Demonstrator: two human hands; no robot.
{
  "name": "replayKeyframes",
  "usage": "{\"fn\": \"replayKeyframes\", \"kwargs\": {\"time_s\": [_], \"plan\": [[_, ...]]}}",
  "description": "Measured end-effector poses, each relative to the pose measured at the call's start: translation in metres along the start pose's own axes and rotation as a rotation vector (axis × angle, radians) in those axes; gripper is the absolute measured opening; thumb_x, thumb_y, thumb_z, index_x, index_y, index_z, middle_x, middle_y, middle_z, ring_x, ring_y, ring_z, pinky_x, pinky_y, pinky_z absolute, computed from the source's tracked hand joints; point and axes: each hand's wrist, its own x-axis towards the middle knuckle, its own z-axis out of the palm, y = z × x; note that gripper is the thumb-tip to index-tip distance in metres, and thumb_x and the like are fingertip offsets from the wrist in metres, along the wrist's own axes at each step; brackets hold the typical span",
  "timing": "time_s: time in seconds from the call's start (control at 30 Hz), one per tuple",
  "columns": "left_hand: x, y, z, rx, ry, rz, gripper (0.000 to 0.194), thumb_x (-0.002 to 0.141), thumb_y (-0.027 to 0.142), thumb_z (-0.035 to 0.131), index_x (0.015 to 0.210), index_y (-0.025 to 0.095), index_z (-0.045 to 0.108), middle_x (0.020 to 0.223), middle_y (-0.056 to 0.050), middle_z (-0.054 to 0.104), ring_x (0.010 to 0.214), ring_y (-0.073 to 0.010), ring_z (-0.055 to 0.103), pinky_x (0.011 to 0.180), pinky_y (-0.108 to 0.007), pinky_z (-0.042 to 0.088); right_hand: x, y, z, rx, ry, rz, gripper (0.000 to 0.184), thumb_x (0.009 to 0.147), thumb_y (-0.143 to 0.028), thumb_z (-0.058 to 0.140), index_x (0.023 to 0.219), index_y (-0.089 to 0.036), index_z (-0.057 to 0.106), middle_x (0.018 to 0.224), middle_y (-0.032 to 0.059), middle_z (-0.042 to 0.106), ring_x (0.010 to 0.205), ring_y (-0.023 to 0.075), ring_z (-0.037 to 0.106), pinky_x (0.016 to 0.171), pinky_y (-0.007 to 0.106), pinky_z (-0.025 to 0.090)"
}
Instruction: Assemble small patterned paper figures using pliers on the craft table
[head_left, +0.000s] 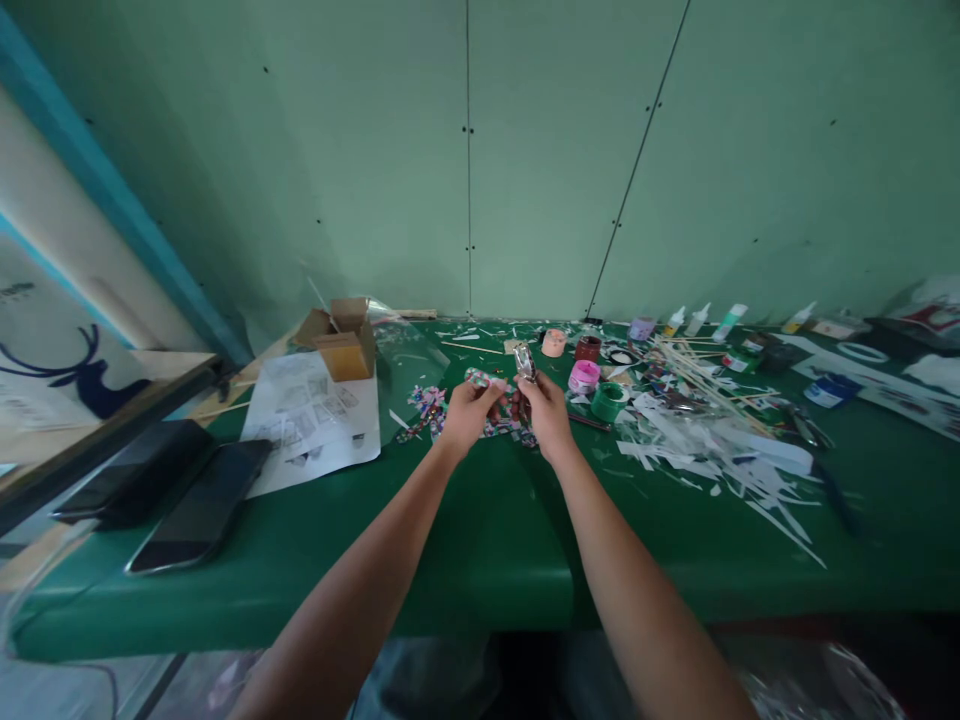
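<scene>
My left hand (471, 410) is closed, pinching a small piece with a colourful mottled pattern (477, 378). Close beside it, my right hand (543, 410) grips a small shiny silver tool (525, 360) that looks like a nail clipper, its head pointing up and away from me. Fingers hide much of the tool's lower end and the gap between the hands. Below and to the left of my left hand lie several multicoloured pieces (427, 402) on the green table mat (480, 540).
Paint jars, among them a pink one (584, 377) and a green one (609, 401), stand right of my hands. Farther right lie white paper strips (712, 450) and thin sticks (712, 375). At left are a cardboard box (346, 345), printed sheets (315, 420) and a phone (201, 508).
</scene>
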Motion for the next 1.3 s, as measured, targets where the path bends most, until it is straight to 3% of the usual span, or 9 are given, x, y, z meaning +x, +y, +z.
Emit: {"fn": "replayKeyframes", "kwargs": {"time_s": [0.23,0.4,0.53,0.97,1.13,1.3], "plan": [[0.005,0.008,-0.006,-0.301,0.258,-0.032,0.028,0.067,0.040,0.070,0.068,0.013,0.063,0.063,-0.002,0.062,0.044,-0.0069,0.049,0.045,-0.021,0.037,-0.002,0.004,0.001,-0.306,-0.120,-0.078,0.027,0.086,-0.044,0.045,0.094,-0.021,0.058,0.068,-0.0003,0.059,0.058,0.0158,0.056,0.055,0.026,0.041],[0.004,0.011,-0.007,-0.396,0.297,-0.035,0.032,0.063,0.041,0.072,0.073,0.012,0.064,0.070,-0.004,0.065,0.049,-0.0069,0.052,0.048,-0.020,0.041,-0.007,0.004,0.004,-0.560,-0.154,-0.155,0.027,0.090,-0.041,0.041,0.077,-0.021,0.053,0.065,-0.0002,0.056,0.060,0.0163,0.053,0.056,0.025,0.034],[0.002,0.013,-0.006,-0.351,0.314,-0.057,0.031,0.064,0.041,0.072,0.071,0.011,0.065,0.070,-0.005,0.066,0.049,-0.0073,0.053,0.048,-0.020,0.042,-0.009,0.002,0.007,-0.694,-0.154,-0.158,0.029,0.090,-0.043,0.042,0.074,-0.021,0.051,0.065,0.0008,0.056,0.061,0.0172,0.054,0.055,0.025,0.031],[0.004,0.010,-0.007,-0.224,0.445,-0.069,0.027,0.066,0.038,0.068,0.070,0.011,0.066,0.069,-0.007,0.068,0.044,-0.0104,0.056,0.048,-0.024,0.046,-0.016,-0.008,0.012,-1.011,-0.158,-0.164,0.022,0.093,-0.036,0.042,0.092,-0.019,0.055,0.084,0.0083,0.066,0.076,0.0214,0.062,0.060,0.026,0.032],[0.001,0.011,-0.006,-0.102,0.468,-0.067,0.025,0.068,0.037,0.066,0.065,0.012,0.065,0.067,-0.008,0.069,0.043,-0.0116,0.056,0.045,-0.024,0.044,-0.017,-0.007,0.014,-1.021,-0.143,-0.158,0.019,0.092,-0.034,0.043,0.093,-0.018,0.055,0.088,0.0094,0.066,0.078,0.0217,0.062,0.060,0.026,0.033],[0.002,0.007,-0.004,-0.009,0.379,-0.083,0.028,0.069,0.040,0.065,0.068,0.012,0.067,0.071,-0.008,0.071,0.043,-0.0124,0.057,0.046,-0.025,0.047,-0.012,-0.003,0.012,-0.899,-0.136,-0.061,0.021,0.091,-0.035,0.044,0.087,-0.019,0.056,0.077,0.0065,0.065,0.070,0.0203,0.061,0.056,0.025,0.032]]}}
